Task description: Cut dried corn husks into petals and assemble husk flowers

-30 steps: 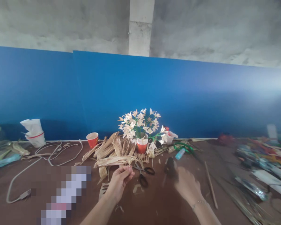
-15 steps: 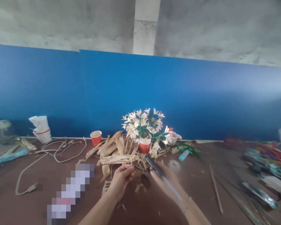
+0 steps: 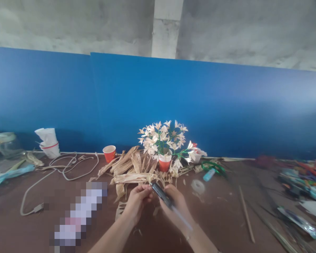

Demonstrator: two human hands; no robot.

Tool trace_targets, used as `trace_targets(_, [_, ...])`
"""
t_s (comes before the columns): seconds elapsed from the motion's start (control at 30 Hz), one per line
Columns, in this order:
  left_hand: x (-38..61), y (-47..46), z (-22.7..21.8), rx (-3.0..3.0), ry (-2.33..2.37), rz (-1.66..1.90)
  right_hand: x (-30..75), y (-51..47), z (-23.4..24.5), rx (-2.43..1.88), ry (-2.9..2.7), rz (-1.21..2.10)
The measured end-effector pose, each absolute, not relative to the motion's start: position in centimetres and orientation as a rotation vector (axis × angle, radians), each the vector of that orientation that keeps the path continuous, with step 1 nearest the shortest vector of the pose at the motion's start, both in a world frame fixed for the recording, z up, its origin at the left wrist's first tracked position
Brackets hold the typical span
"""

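My right hand (image 3: 175, 203) is wrapped round a dark hot glue gun (image 3: 162, 195), from whose rear a translucent glue stick (image 3: 183, 218) trails. The gun's tip is close by the fingers of my left hand (image 3: 139, 200). Those fingers are pinched together, with a tiny pale bit showing at their tips; what it is I cannot make out. Just beyond both hands lies a heap of dried corn husks (image 3: 133, 170). Behind them, white flowers (image 3: 163, 137) on green stems stand in a red and white paper cup (image 3: 164, 164).
Left are a red paper cup (image 3: 109, 153), a white cable (image 3: 28, 189), a white cup with tissue (image 3: 50, 147) and a blurred-out object (image 3: 80, 214). Right are a tape roll (image 3: 198, 186), a light-blue item (image 3: 209, 174), a thin stick (image 3: 246, 214) and coloured craft materials (image 3: 302, 179).
My right hand has moved left, bringing the glue gun's tip up to my left fingers. The left hand keeps its pinch, almost in place. The view has shifted slightly.
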State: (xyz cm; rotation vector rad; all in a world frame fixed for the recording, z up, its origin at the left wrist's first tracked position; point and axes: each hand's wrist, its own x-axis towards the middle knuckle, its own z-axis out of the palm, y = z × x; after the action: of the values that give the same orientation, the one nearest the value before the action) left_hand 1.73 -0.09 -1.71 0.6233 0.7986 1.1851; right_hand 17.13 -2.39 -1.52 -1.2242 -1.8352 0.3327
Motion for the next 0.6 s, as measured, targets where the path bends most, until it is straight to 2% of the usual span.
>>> trace_targets(0.6, [1.76,-0.21,-1.38,0.603,0.809,1.196,17.23,-2.26,-1.91,-1.272,-1.880,0.283])
